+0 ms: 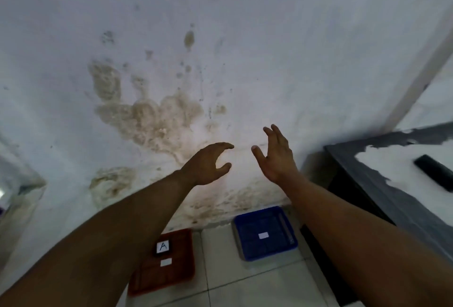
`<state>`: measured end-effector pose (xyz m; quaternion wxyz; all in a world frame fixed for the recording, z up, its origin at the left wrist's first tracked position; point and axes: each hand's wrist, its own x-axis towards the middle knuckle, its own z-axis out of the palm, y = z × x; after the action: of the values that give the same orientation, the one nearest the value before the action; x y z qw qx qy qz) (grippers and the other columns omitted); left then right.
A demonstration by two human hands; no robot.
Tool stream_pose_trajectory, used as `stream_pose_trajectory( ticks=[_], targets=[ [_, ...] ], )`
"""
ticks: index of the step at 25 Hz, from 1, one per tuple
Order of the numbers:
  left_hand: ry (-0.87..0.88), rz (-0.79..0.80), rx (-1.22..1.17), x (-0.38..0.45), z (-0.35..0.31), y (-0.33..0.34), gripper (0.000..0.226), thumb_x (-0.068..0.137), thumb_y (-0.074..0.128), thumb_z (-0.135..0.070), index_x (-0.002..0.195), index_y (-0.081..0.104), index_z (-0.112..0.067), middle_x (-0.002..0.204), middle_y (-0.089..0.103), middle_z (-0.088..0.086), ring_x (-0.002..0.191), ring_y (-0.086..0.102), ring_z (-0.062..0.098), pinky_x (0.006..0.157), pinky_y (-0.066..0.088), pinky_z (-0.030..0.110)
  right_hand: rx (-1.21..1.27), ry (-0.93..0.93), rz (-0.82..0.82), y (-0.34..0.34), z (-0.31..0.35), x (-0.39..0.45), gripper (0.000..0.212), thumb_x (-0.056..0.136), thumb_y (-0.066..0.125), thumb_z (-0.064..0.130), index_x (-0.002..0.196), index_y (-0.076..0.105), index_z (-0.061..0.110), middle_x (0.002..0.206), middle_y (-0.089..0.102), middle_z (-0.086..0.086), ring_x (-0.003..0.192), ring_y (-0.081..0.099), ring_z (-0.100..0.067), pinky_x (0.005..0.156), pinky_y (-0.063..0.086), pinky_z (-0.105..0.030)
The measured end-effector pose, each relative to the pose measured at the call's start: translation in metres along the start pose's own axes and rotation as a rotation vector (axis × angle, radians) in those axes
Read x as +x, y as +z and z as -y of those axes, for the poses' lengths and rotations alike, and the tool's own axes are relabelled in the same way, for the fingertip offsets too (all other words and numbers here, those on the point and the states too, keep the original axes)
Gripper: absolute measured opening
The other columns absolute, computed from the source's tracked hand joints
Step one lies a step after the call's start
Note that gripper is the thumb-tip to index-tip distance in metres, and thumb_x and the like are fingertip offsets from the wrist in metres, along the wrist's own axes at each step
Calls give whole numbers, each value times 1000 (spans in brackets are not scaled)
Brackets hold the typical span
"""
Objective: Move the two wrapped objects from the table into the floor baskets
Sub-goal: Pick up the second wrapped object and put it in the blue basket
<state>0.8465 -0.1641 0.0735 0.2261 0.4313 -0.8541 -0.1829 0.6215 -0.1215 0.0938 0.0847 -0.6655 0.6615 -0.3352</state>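
Both my hands are raised in front of a stained white wall, empty. My left hand (pixel 208 164) curls with fingers apart; my right hand (pixel 277 157) is spread open beside it. Below them on the tiled floor lie a red-orange basket (pixel 176 279) at the left and a blue basket (pixel 247 247) at the right. A small dark object with a white label marked "A" (pixel 163 247) sits in the red basket, with a small white tag below it. The blue basket shows only a small white tag. On the table (pixel 362 171) at the right lies a dark oblong object (pixel 434 171).
The dark table with a white top stands against the wall at the right, its edge close to my right forearm. A pale translucent object (pixel 17 184) shows at the left edge. Light floor tiles (pixel 220 245) run between the baskets.
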Motion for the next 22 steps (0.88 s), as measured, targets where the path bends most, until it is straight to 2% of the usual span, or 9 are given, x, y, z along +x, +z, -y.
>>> stream_pose_trajectory(
  ticks=[6, 11, 14, 16, 20, 22],
  targets=[
    [211, 114, -22, 54, -107, 63, 52, 89, 57, -44, 138, 42, -33, 145, 46, -9, 131, 40, 7, 103, 23, 14, -43, 188, -149, -108, -91, -35, 65, 96, 47, 48, 150, 26, 18, 163, 16, -7, 147, 20, -29, 115, 22, -47],
    [361, 209, -74, 107, -200, 137, 54, 89, 62, -34, 139, 45, -25, 143, 49, -4, 127, 42, 6, 96, 16, -2, -63, 317, -245, -194, -189, -58, 64, 94, 53, 42, 147, 32, 12, 159, 25, -13, 145, 24, -31, 115, 25, -45],
    [394, 275, -130, 135, -261, 190, 55, 87, 65, -27, 139, 46, -20, 141, 51, 2, 126, 46, 11, 100, 23, 5, -101, 355, -249, -246, -254, -71, 63, 94, 53, 40, 146, 34, 10, 158, 27, -15, 145, 24, -31, 115, 23, -43],
    [424, 308, -139, 151, -298, 225, 55, 88, 65, -29, 138, 46, -21, 140, 52, 3, 125, 47, 13, 102, 25, 10, -119, 383, -265, -276, -292, -80, 62, 94, 52, 40, 146, 34, 11, 158, 27, -14, 144, 25, -31, 114, 22, -44],
    [455, 374, -135, 186, -364, 290, 54, 89, 60, -40, 139, 43, -28, 141, 50, -2, 117, 39, -4, 93, 14, -5, -139, 436, -267, -326, -362, -98, 62, 94, 51, 42, 147, 32, 15, 160, 23, -10, 144, 26, -31, 112, 26, -46],
    [467, 426, -115, 202, -392, 321, 54, 89, 58, -43, 139, 41, -32, 144, 47, -5, 123, 38, -1, 94, 14, -2, -146, 465, -262, -343, -394, -105, 62, 95, 50, 43, 147, 30, 17, 161, 21, -9, 145, 24, -30, 113, 25, -47]
  ],
)
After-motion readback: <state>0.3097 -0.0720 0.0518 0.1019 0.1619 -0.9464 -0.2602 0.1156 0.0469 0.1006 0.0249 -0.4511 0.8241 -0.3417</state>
